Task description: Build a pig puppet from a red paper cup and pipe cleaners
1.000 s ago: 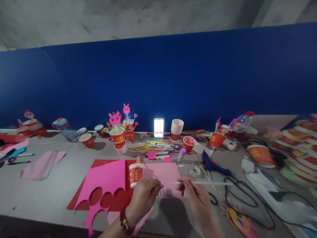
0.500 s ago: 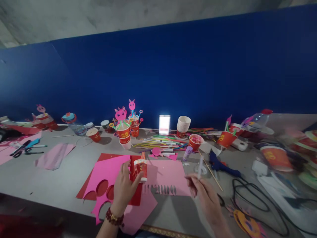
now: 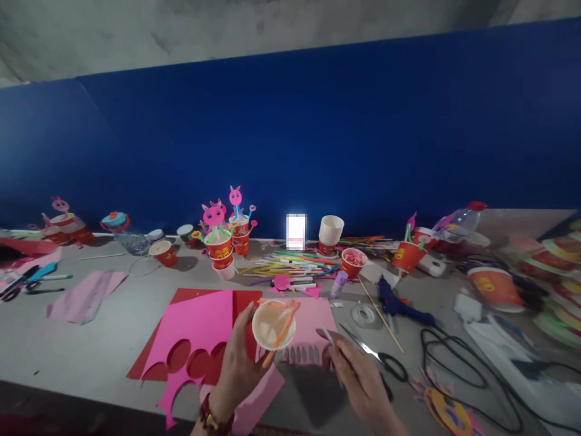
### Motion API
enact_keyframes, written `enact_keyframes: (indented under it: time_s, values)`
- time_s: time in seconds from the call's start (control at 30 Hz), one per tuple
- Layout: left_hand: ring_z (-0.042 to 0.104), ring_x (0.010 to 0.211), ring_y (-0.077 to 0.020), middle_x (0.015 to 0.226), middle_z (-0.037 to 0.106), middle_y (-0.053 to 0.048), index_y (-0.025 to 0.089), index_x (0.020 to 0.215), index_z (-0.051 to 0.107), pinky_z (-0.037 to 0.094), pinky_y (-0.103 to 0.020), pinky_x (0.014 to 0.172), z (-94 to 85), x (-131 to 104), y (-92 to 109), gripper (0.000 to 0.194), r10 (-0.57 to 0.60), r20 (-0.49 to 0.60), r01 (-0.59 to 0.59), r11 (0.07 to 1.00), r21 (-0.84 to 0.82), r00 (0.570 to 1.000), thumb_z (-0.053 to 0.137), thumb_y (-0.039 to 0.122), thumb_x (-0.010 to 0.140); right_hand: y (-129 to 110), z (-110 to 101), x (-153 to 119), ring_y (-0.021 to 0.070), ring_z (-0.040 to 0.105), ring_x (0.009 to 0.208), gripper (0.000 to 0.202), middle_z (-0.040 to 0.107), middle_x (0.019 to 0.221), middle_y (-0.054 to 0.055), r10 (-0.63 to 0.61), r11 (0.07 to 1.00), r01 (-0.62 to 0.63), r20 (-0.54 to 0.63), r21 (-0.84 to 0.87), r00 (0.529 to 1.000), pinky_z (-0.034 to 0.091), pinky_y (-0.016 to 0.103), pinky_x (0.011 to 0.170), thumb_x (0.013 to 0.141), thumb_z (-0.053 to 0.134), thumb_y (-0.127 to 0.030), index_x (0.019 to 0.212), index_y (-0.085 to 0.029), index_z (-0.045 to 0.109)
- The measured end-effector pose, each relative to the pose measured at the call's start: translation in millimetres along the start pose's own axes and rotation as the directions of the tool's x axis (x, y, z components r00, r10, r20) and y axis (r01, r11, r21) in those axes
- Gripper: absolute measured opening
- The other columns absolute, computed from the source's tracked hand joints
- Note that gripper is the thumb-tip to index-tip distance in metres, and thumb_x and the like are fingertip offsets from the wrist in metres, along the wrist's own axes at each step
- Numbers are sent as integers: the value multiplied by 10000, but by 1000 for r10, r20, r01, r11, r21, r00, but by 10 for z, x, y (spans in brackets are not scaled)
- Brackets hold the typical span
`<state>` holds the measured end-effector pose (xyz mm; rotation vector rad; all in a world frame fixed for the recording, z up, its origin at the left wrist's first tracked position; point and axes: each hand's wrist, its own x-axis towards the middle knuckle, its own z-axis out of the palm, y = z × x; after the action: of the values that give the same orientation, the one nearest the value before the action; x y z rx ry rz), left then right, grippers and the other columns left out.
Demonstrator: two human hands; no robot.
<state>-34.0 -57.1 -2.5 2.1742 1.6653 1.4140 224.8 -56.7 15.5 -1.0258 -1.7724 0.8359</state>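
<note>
My left hand [image 3: 236, 360] grips a paper cup [image 3: 265, 330], its open mouth tipped towards me. An orange straw-like strip [image 3: 285, 324] lies across the mouth and bends over the rim. To the right, my right hand [image 3: 358, 372] pinches a thin whitish strip [image 3: 327, 335] between thumb and fingers, apart from the cup. Below the cup lies a light pink sheet [image 3: 313, 315] with a row of leaf-shaped cut-outs. A bright pink sheet [image 3: 195, 321] with round holes rests on a red sheet [image 3: 247, 300] beside my left hand. Scissors [image 3: 374, 353] lie just beyond my right hand.
A blue glue gun [image 3: 402, 306], a tape roll [image 3: 363, 315] and a looping black cable [image 3: 467, 378] occupy the right side. Colourful sticks [image 3: 295, 263], a cup stack [image 3: 331, 229] and pink-figure cups [image 3: 218, 248] stand along the back. Black-handled scissors [image 3: 18, 281] lie far left.
The cup has been tipped so that its open mouth faces me, and it has shifted slightly right. My right hand has moved left and lower with the whitish strip, uncovering the scissors.
</note>
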Motion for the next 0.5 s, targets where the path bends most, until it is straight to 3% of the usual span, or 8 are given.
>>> enact_keyframes:
  time_s: [0.13, 0.27, 0.37, 0.43, 0.47, 0.5]
  values:
    - [592, 1272, -345, 1355, 590, -188, 247, 1523, 282, 557, -509, 989, 26, 63, 110, 704, 57, 7, -57, 995, -85, 998, 620, 390, 921, -46, 34, 3, 197, 646, 630, 346, 699, 724, 45, 19, 999, -21, -72, -27, 997, 513, 260, 612, 1017, 482, -425, 1185, -225, 708]
    - [591, 1255, -327, 1310, 624, -154, 267, 1472, 365, 543, -501, 998, 29, 86, 136, 655, 105, -14, -106, 982, -158, 994, 666, 324, 894, -38, 60, 17, 173, 584, 573, 381, 660, 702, 44, 106, 993, -97, -163, 66, 981, 491, 247, 548, 996, 519, -482, 1082, -191, 750]
    - [579, 1265, -330, 1317, 632, -140, 262, 1403, 477, 498, -492, 1048, 55, 50, 168, 639, 29, 15, -23, 949, -316, 999, 745, 257, 824, -42, 86, 54, 149, 551, 563, 396, 621, 691, 24, 154, 977, -120, -196, 175, 968, 460, 232, 523, 1002, 522, -479, 1096, -163, 741]
    - [597, 1244, -328, 1309, 647, -130, 246, 1337, 558, 486, -460, 1057, 101, 31, 226, 604, -181, 71, 191, 833, -519, 981, 790, 244, 780, -56, 113, 82, 147, 558, 575, 400, 611, 677, 17, 160, 970, -120, -182, 212, 970, 456, 232, 538, 1019, 495, -470, 1102, -162, 737]
    - [621, 1211, -320, 1288, 665, -122, 238, 1306, 588, 498, -436, 1039, 132, 32, 267, 581, -316, 119, 316, 701, -639, 941, 806, 255, 767, -65, 129, 92, 148, 564, 579, 401, 612, 671, 15, 156, 969, -117, -172, 218, 973, 456, 234, 546, 1024, 483, -468, 1102, -165, 734]
    - [649, 1168, -303, 1251, 690, -109, 236, 1281, 608, 518, -410, 1007, 165, 46, 312, 551, -452, 183, 421, 510, -750, 873, 810, 272, 769, -73, 146, 99, 148, 566, 577, 400, 613, 665, 13, 158, 968, -122, -158, 219, 975, 455, 236, 549, 1027, 476, -468, 1111, -168, 726]
